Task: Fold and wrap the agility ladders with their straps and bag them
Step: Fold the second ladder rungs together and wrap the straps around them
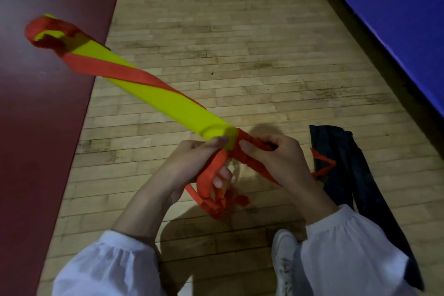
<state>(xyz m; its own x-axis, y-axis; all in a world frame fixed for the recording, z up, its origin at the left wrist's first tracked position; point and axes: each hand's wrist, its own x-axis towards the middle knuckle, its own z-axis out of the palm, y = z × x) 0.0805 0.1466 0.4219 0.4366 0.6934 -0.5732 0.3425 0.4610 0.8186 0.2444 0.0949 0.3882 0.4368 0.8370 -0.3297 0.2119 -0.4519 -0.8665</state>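
ladder bundle (pixel 153 94): yellow-green rungs stacked flat into one long bar, running from the hands at frame centre-low out toward 10 o'clock; near end held up off the floor, far end blurred over the maroon surface, contact there cannot be told
strap (pixel 115 67): orange-red, one band crossing the bundle diagonally along its length, bunched in a wad at the far end at 10 o'clock, wound tight round the near end
strap tails (pixel 216 199): several loose loops hanging from the near end, at 6 o'clock of the hands, between the two wrists
left hand (pixel 192 161): clamped on the near end of the ladder bundle, thumb on the yellow face, fingers curled underneath with a strap band running over them
right hand (pixel 274 158): just beside the left at its 3 o'clock, fingers curled tight round the strap windings at the bundle's end
bag (pixel 365 175): dark, long, lying flat on the floor at 3 to 5 o'clock of the right hand, apart from the bundle
second strap piece (pixel 323 166): orange, lying on the bag's left edge
floor (pixel 240 43): worn wood boards
maroon surface (pixel 48 127): fills the 9 o'clock side
blue pad (pixel 396 19): corner at 1 to 2 o'clock
sleeves (pixel 108 267): white, gathered at both wrists
shoe (pixel 286 262): white, at 5 o'clock, on the floor
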